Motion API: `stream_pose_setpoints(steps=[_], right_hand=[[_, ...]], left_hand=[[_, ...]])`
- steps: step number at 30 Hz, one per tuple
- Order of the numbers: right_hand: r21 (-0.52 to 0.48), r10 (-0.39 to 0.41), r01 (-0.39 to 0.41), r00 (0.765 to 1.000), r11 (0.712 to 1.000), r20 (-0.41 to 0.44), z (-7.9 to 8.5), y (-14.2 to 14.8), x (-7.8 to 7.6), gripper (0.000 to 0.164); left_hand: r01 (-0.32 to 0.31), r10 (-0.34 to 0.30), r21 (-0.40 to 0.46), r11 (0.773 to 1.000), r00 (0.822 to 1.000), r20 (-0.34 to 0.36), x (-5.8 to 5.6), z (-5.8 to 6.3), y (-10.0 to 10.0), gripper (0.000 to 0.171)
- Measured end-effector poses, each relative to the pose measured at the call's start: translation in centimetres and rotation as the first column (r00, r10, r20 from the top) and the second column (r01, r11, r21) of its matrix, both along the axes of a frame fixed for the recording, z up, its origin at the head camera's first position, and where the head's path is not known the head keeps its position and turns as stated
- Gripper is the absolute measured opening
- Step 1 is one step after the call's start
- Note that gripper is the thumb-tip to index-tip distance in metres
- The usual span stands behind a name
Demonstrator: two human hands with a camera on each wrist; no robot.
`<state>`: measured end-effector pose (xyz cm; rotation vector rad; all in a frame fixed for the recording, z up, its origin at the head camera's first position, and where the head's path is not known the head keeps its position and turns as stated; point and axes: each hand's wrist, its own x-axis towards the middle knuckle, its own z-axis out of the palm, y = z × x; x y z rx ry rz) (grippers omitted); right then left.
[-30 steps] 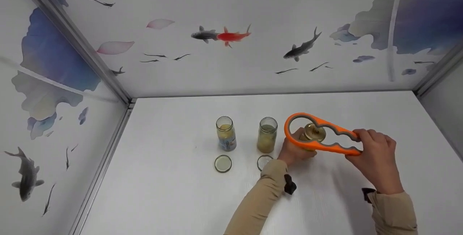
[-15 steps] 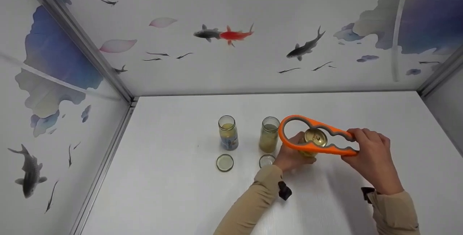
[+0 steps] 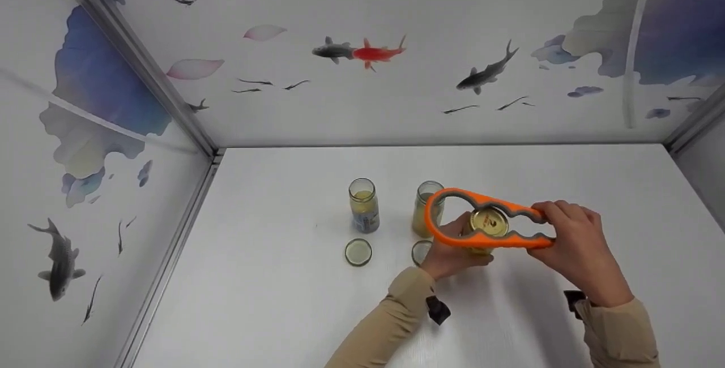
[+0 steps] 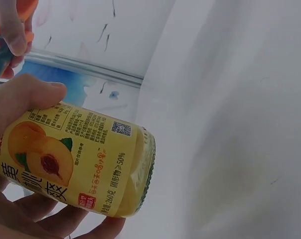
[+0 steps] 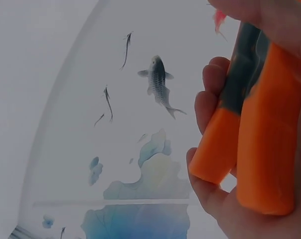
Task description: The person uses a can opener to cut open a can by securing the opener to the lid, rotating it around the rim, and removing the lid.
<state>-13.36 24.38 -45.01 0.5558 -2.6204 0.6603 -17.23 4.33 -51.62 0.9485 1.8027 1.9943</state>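
My left hand grips a glass jar of yellow peaches, thumb on one side and fingers on the other. The jar is tilted, its gold lid facing up toward the head camera. With my right hand I hold both handle ends of an orange jar opener with grey wavy inner edges. In the head view the lid shows between the opener's two arms, past its round loop. Whether the grey edges touch the lid, I cannot tell.
Two uncapped glass jars stand on the white table: a left jar and a right jar, partly behind the opener. A loose lid lies before the left one; another lid is half hidden by my left hand. Printed walls enclose the table.
The opener has moved left over the jar, so the lid now sits nearer the middle of its arms. My left hand has brought the jar slightly toward me, showing more of the lid's top.
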Motion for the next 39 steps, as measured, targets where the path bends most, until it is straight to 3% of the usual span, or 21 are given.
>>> stream_pose_setpoints(steps=[2,3,4,5,6,11,21,27,33,36,39], right_hand=[[0.008,0.012,-0.012,1.000,1.000,0.004,0.0,-0.1,0.0,0.051],[0.012,0.017,-0.017,1.000,1.000,0.006,0.0,-0.2,0.0,0.051],[0.018,0.023,-0.023,1.000,1.000,0.007,0.0,-0.2,0.0,0.051],[0.023,0.029,-0.029,1.000,0.999,0.012,0.0,-0.3,0.0,0.050],[0.027,0.030,-0.030,0.999,0.999,0.017,0.0,-0.3,0.1,0.051],[0.064,0.040,-0.044,0.997,0.997,0.071,0.1,-0.5,0.3,0.055],[0.049,0.121,-0.128,0.986,0.991,0.119,0.0,-0.9,0.1,0.066],[0.120,0.176,-0.171,0.984,0.978,-0.034,-0.9,-0.9,-0.6,0.065],[0.123,0.236,-0.217,0.956,0.968,-0.174,-1.5,-0.9,-0.9,0.064],[0.109,0.262,-0.244,0.946,0.964,-0.192,-1.6,-1.0,-0.9,0.065],[0.109,0.275,-0.259,0.946,0.960,-0.171,-1.7,-1.1,-0.9,0.066]], left_hand=[[-0.032,0.032,-0.008,0.999,0.999,0.013,0.4,0.2,-0.2,0.064],[-0.105,0.099,-0.081,0.991,0.992,-0.079,0.6,0.2,-0.2,0.067],[-0.142,0.136,-0.099,0.985,0.988,-0.066,0.8,0.0,-0.3,0.066],[-0.213,0.200,-0.149,0.966,0.975,-0.094,1.0,-0.2,-0.3,0.066],[-0.221,0.209,-0.164,0.961,0.974,-0.088,1.1,-0.4,-0.3,0.067],[-0.347,0.339,-0.280,0.895,0.938,-0.078,1.6,-1.9,-0.7,0.063],[-0.350,0.337,-0.302,0.887,0.937,-0.097,2.2,-2.2,-2.1,0.063],[-0.341,0.331,-0.273,0.899,0.940,-0.085,2.3,-2.3,-2.8,0.063],[-0.370,0.325,-0.283,0.885,0.925,-0.195,2.4,-2.3,-3.3,0.066],[-0.297,0.255,-0.182,0.937,0.940,-0.226,2.4,-1.5,-3.6,0.068],[-0.145,0.130,-0.053,0.988,0.966,-0.225,2.4,-0.5,-4.0,0.072]])
